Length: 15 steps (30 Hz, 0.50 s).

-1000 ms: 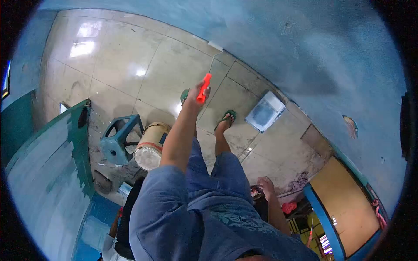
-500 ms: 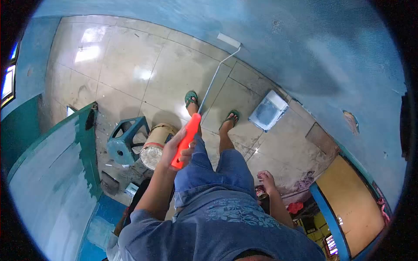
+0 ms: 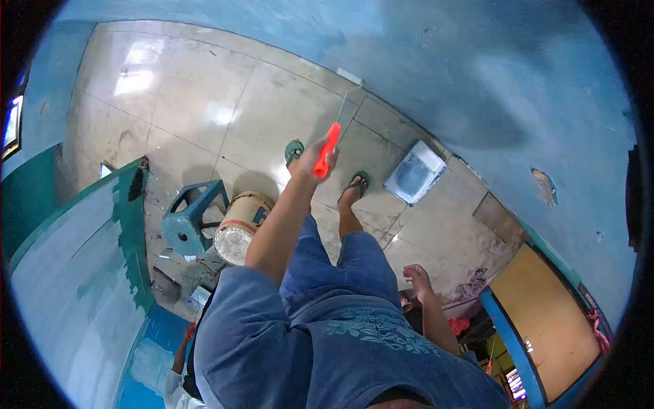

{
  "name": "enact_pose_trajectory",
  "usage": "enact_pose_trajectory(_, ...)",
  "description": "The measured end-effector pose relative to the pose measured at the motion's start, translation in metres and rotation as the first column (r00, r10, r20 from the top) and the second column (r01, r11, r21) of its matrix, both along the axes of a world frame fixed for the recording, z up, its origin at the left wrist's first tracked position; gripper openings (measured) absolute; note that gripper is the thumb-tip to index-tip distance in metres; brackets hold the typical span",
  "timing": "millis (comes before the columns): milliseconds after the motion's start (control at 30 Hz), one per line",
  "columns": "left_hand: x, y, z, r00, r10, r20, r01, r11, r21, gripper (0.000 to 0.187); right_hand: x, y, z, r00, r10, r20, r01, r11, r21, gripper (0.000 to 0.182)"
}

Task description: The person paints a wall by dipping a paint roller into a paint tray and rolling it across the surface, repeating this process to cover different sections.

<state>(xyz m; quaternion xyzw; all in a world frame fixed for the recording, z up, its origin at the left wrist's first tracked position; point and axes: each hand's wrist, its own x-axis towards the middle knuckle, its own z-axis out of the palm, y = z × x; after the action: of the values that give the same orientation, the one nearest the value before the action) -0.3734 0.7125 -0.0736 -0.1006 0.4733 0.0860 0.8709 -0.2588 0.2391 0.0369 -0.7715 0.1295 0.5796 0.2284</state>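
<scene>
My left hand (image 3: 317,155) is wrapped round the orange-red handle (image 3: 328,150) of a paint roller, arm stretched forward. Its thin metal rod leads to a white roller head (image 3: 349,76) near the foot of the blue wall (image 3: 463,82); whether the two touch I cannot tell. My right hand (image 3: 417,278) hangs by my right hip, holding nothing, its fingers loosely bent and apart. A white paint tray (image 3: 415,173) with bluish paint lies on the floor beside that wall, ahead of my right hand.
A bucket (image 3: 244,225) and a blue-green stool (image 3: 194,217) stand left of my legs. At the left is a partly painted panel (image 3: 75,266). Another person's hand (image 3: 189,334) shows at lower left. A yellowish door (image 3: 545,320) and a cloth (image 3: 472,283) are on the right.
My left hand has moved forward and slightly right with the roller. The roller head has come down a little in view. My right hand stays by my hip.
</scene>
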Motion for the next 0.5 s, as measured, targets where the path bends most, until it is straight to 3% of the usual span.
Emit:
enact_pose_trajectory(33,-0.018,-0.007,0.032,0.999,-0.048,-0.021,0.049,0.998,0.046,0.027,0.001,0.002,-0.001,1.000,0.010,-0.014,-0.010,1.000,-0.001,0.018)
enact_pose_trajectory(100,-0.065,-0.028,0.086,0.970,-0.028,0.243,0.022,0.999,0.028,0.029,0.003,0.000,-0.002,0.999,0.045,-0.014,-0.044,0.998,0.033,0.020)
enact_pose_trajectory(133,-0.081,-0.035,0.133,0.991,-0.014,0.136,0.020,0.999,-0.043,0.032,0.006,-0.005,-0.007,1.000,0.030,-0.002,-0.030,0.998,0.055,0.020)
enact_pose_trajectory(200,-0.109,-0.051,0.220,0.994,-0.014,0.105,0.021,0.997,-0.068,0.034,0.012,-0.013,-0.017,0.997,0.082,-0.008,-0.080,0.988,0.133,0.020)
enact_pose_trajectory(267,-0.128,-0.069,0.287,0.988,-0.023,0.154,0.017,0.999,0.041,0.037,0.021,-0.007,-0.016,0.996,0.087,0.014,-0.088,0.981,0.175,0.021)
enact_pose_trajectory(400,-0.127,-0.097,0.305,0.962,0.033,0.270,-0.045,0.998,0.041,0.037,0.049,0.000,-0.032,0.986,0.148,0.079,-0.162,0.963,0.216,0.018)
enact_pose_trajectory(500,-0.102,-0.105,0.217,0.975,0.041,0.218,-0.042,0.999,0.004,0.032,0.062,0.002,-0.036,0.984,0.142,0.107,-0.165,0.953,0.253,0.020)
